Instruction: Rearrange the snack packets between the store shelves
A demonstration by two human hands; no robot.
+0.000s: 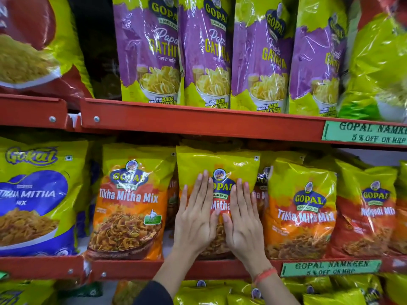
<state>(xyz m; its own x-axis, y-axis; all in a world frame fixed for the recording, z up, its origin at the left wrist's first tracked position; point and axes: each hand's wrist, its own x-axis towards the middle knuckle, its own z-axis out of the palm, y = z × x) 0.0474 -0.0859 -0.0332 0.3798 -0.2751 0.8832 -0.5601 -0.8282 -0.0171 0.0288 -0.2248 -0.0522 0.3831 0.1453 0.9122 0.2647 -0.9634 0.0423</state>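
A yellow-and-orange Gopal Tikha Mitha Mix packet (220, 164) stands upright in the middle of the middle shelf (198, 268). My left hand (196, 219) and my right hand (242, 221) lie flat against its front, side by side, fingers straight and pointing up. Neither hand curls around the packet. Matching packets stand to its left (130, 201) and right (299, 208). On the upper shelf (198, 123) stands a row of purple Papdi Gathiya packets (204, 51).
A blue-and-yellow Gokul packet (37, 194) stands at the far left of the middle shelf, and a red-orange Gopal packet (370, 208) at the far right. Green price labels (330, 267) sit on the shelf fronts. More yellow packets (220, 293) fill the shelf below.
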